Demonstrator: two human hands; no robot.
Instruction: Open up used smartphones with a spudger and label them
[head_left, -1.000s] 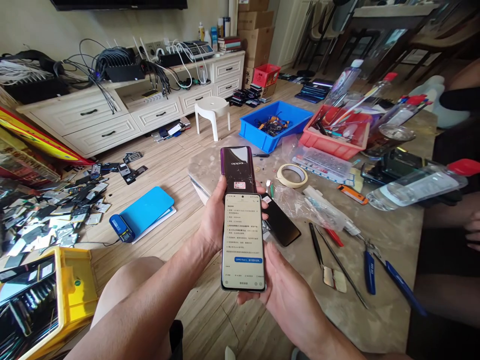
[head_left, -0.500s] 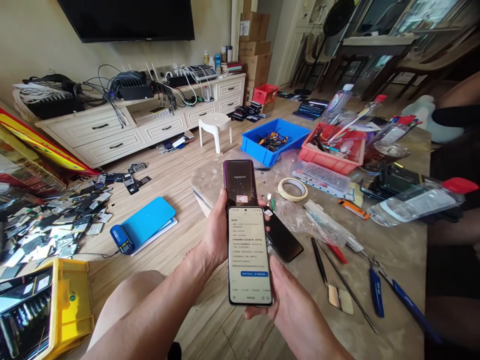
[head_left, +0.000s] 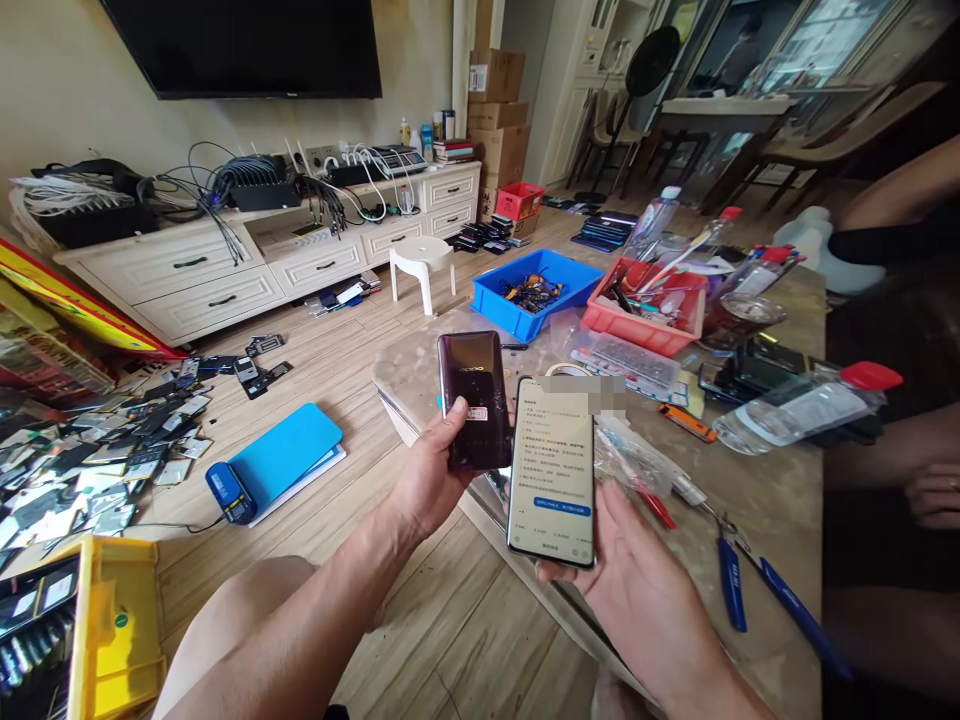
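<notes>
My left hand [head_left: 433, 468] is closed around a dark purple phone [head_left: 474, 372], back side up, with a small red-and-white sticker low on it and the thumb lying across that back. Just to its right, my right hand [head_left: 637, 575] grips a second phone [head_left: 551, 465] from the right edge and below. Its lit screen faces me, with lines of text and a blue message bubble. Both phones are over the near left edge of the low table [head_left: 765, 520]. Behind the lit phone a roll of tape [head_left: 566, 368] is mostly hidden.
On the table are a blue bin of cables [head_left: 495, 310], a red tray of tools [head_left: 637, 335], a clear bottle [head_left: 802, 410] and blue-handled pliers [head_left: 731, 585]. Loose phone parts [head_left: 142, 440] and a yellow crate [head_left: 124, 620] lie left. Another person's hand [head_left: 934, 495] shows at right.
The two phones have come apart sideways: the lit phone has moved up and right with my right hand, and the purple one now shows more of its back. The view has shifted slightly.
</notes>
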